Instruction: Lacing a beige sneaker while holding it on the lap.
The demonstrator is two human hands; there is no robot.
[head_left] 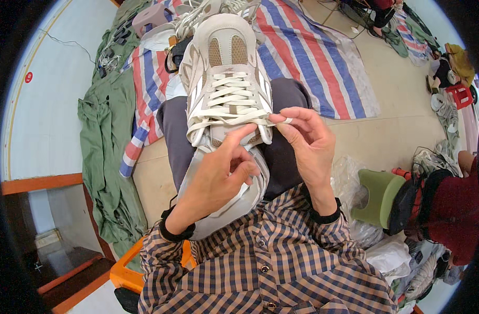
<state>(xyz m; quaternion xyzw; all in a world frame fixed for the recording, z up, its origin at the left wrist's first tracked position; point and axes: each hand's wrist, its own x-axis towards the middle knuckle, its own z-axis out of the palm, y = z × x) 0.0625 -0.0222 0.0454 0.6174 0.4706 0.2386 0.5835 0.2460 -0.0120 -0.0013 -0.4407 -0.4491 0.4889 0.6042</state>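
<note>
A beige and white sneaker [226, 57] rests on my lap, toe pointing away, with white laces [229, 97] threaded across its top. My right hand [307, 144] pinches the end of a white lace at the shoe's right upper eyelet, between thumb and forefinger. My left hand [218, 178] lies over the shoe's tongue and collar, forefinger raised toward the laces, fingers curled against the shoe. Both wrists wear black bands below checked shirt sleeves.
A striped red, white and blue tarp [312, 57] covers the floor ahead, with more shoes [197, 13] on it. Green cloth [106, 152] lies at left. A green stool [380, 196] and plastic bags stand at right, beside a person in dark red [456, 209]. An orange seat edge [127, 275] shows below.
</note>
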